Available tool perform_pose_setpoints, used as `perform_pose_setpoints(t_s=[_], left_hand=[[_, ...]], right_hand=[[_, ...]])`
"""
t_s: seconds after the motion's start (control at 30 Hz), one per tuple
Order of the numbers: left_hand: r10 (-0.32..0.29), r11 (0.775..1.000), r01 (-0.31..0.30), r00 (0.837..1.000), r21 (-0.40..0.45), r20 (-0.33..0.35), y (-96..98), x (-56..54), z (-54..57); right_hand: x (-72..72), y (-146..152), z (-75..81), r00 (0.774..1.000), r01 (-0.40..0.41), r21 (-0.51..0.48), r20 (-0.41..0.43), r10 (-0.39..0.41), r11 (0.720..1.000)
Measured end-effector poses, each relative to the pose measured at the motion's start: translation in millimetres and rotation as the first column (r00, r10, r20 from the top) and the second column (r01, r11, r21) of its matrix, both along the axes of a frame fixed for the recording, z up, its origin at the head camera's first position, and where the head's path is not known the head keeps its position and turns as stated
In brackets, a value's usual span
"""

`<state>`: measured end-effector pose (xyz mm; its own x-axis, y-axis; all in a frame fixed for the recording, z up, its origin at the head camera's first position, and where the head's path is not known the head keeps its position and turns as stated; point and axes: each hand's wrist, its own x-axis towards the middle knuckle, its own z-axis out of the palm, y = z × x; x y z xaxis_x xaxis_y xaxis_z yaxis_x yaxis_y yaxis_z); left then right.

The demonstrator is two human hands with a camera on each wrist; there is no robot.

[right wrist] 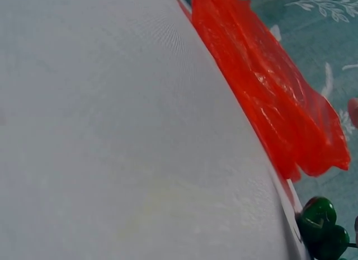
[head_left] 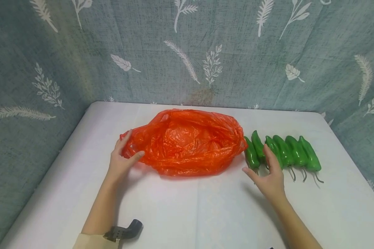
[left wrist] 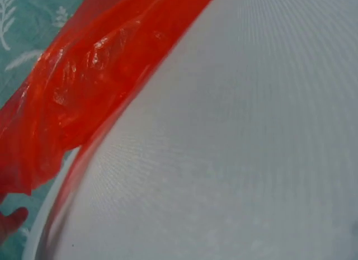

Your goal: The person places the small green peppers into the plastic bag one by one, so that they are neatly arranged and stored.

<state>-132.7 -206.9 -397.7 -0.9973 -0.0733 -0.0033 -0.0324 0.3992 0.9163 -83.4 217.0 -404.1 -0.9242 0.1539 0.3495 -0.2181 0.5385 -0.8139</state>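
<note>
An orange-red plastic bag [head_left: 187, 138] lies spread on the white table with its mouth gaping upward. At the bag's left end is my left hand [head_left: 121, 162], thumb and fingers apart, fingertips overlapping the plastic in the head view. Its thumb [left wrist: 12, 222] shows at the lower left of the left wrist view, just off the bag's edge. My right hand [head_left: 272, 176] hovers in front of a row of several green peppers [head_left: 296, 152] right of the bag. Its thumb and fingers are spread with nothing between them, and it hides parts of some peppers.
The white table [head_left: 174, 214] runs up to a grey-green leaf-patterned cloth [head_left: 156, 52] behind and at the sides. A dark strap with a camera [head_left: 127, 230] sits on the left wrist. Thin stems [head_left: 304, 174] of the peppers point toward the front.
</note>
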Motion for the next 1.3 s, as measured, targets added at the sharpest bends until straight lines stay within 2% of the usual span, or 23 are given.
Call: perform_pose_setpoints(t_s=[0.27,0.37,0.47,0.6,0.8,0.93,1.1,1.17,1.3], left_hand=[[0.026,0.999,-0.025,1.0,0.024,-0.018,-2.3,-4.1,-12.0],[0.036,0.999,-0.035,0.999,0.032,-0.026,-3.1,-6.0,-18.1],[0.041,0.999,-0.04,0.999,0.035,-0.025,-3.2,-6.5,-22.9],[0.015,1.0,-0.015,1.0,0.004,0.006,-2.2,-7.6,-28.2],[-0.048,0.996,0.053,0.996,-0.065,0.08,-0.2,-7.5,-31.2],[-0.095,0.993,0.1,0.993,-0.067,0.076,-1.3,-9.0,-33.4],[-0.114,0.987,0.124,0.989,-0.106,0.092,-2.5,-9.2,-37.2],[-0.113,0.985,0.125,0.989,-0.122,0.1,-3.0,-9.0,-38.1],[-0.113,0.986,0.124,0.988,-0.11,0.102,-2.5,-9.4,-39.1]], right_hand=[[-1.5,-2,-13.4,0.998,0.001,0.046,-0.058,0.002,0.999],[-2.0,-2,-14.9,0.999,0.006,0.039,-0.044,-0.005,0.999],[-2.7,-2,-16.0,1.0,0.012,0.033,0.004,-0.013,0.999],[-4.3,-3,-18.2,0.998,0.026,0.05,0.058,-0.028,0.998],[-5.7,-4,-22.0,0.997,0.033,0.103,0.067,-0.04,0.994],[-6.7,-2,-25.8,0.991,0.033,0.106,0.124,-0.046,0.994],[-9.1,-4,-30.5,0.978,0.065,0.076,0.191,-0.079,0.995],[-10.8,-5,-31.6,0.98,0.076,0.075,0.176,-0.089,0.994],[-14.3,-6,-32.9,0.989,0.108,0.115,0.093,-0.119,0.987]])
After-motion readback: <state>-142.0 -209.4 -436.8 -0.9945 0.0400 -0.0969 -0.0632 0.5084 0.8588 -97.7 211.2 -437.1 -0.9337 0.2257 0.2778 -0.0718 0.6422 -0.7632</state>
